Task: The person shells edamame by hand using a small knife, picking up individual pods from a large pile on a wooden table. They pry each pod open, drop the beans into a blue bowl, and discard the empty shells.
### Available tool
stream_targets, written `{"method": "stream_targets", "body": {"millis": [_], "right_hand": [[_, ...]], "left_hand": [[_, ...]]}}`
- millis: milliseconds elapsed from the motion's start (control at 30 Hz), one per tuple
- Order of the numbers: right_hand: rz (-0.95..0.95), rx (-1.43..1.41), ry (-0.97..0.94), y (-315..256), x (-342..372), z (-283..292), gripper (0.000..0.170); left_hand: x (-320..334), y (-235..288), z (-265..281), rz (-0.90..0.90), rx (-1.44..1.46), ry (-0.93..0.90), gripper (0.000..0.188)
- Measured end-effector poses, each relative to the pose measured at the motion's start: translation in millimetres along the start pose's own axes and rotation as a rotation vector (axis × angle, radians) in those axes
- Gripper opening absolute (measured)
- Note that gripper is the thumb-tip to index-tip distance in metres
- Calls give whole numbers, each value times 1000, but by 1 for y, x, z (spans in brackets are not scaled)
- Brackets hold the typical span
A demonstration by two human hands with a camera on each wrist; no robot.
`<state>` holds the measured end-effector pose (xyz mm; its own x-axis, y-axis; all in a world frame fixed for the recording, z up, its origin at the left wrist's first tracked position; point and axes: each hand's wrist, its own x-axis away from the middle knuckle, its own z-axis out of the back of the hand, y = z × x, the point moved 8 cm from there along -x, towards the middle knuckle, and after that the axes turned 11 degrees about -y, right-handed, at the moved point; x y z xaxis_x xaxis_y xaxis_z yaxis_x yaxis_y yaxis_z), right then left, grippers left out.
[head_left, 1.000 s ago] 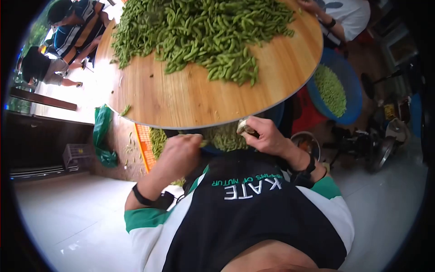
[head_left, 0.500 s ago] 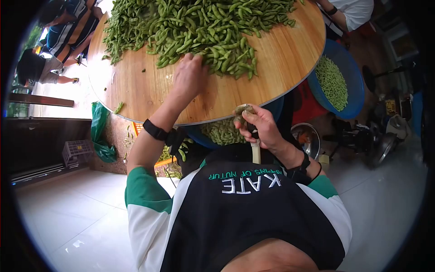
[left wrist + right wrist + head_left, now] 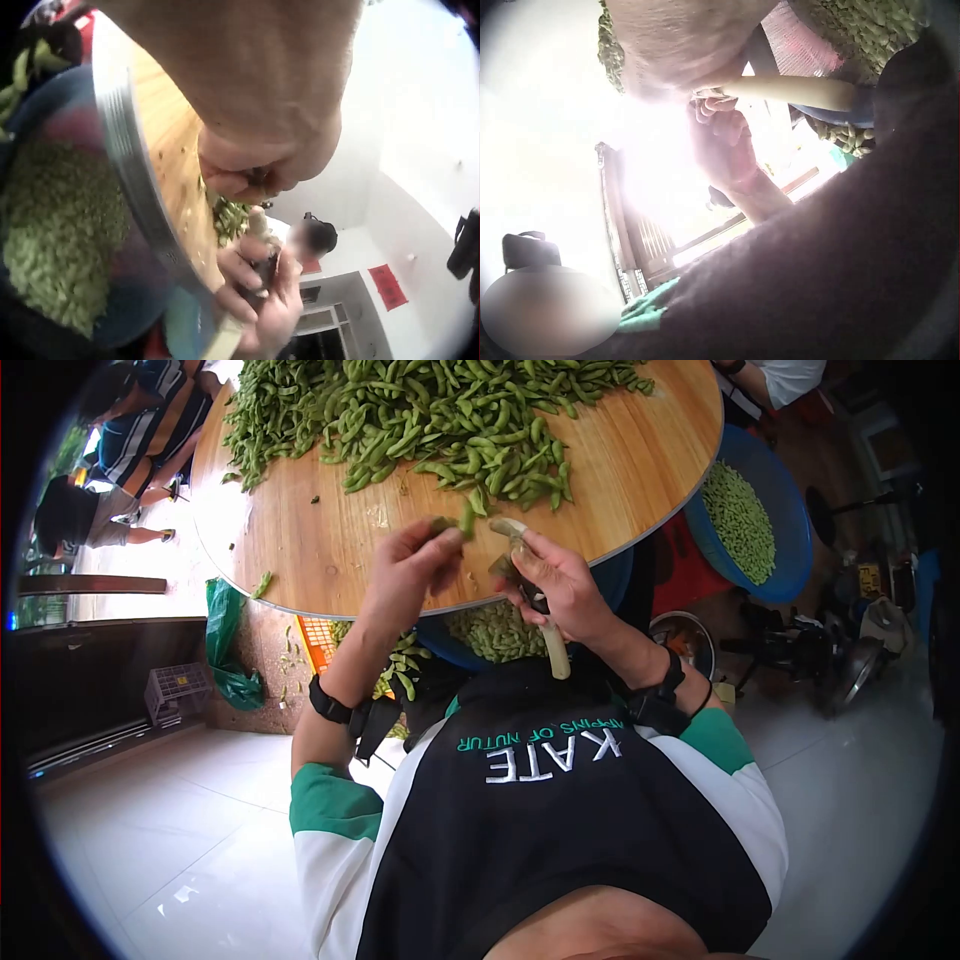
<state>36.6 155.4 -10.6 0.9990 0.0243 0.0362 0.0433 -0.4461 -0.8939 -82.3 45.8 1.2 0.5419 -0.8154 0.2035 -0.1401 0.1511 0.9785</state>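
My left hand [image 3: 412, 570] pinches a green soybean pod [image 3: 467, 520] between thumb and fingers, above the near part of the round wooden table [image 3: 330, 560]. Facing it from the right, my right hand [image 3: 558, 588] grips a tool with a smooth cream handle [image 3: 556, 652]; its working end is hidden in the fingers. Something pale covers the right index fingertip [image 3: 507, 528]. In the right wrist view the cream handle [image 3: 802, 91] sticks out of the hand. A big heap of soybean pods [image 3: 440, 430] lies just beyond both hands.
Below the table edge sits a blue basin [image 3: 452, 645] of shelled beans [image 3: 500, 632]. Another blue tub [image 3: 795, 550] of beans stands at right. An orange crate [image 3: 316, 640] with pods and a green bag [image 3: 230, 650] are at left. Other people are around the table.
My left hand reached up to the pod heap, then drew back with a pod toward my right hand. The right hand, still holding the tool, rose from below the edge to over the table.
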Motion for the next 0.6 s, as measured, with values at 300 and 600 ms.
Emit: {"method": "stream_targets", "body": {"millis": [300, 600], "right_hand": [[-41, -393, -184, 6, 14, -18, 44], [-31, -356, -155, 3, 17, -23, 41]], "left_hand": [[14, -15, -36, 104, 358, -211, 11], [15, -10, -35, -67, 183, -165, 9]]}}
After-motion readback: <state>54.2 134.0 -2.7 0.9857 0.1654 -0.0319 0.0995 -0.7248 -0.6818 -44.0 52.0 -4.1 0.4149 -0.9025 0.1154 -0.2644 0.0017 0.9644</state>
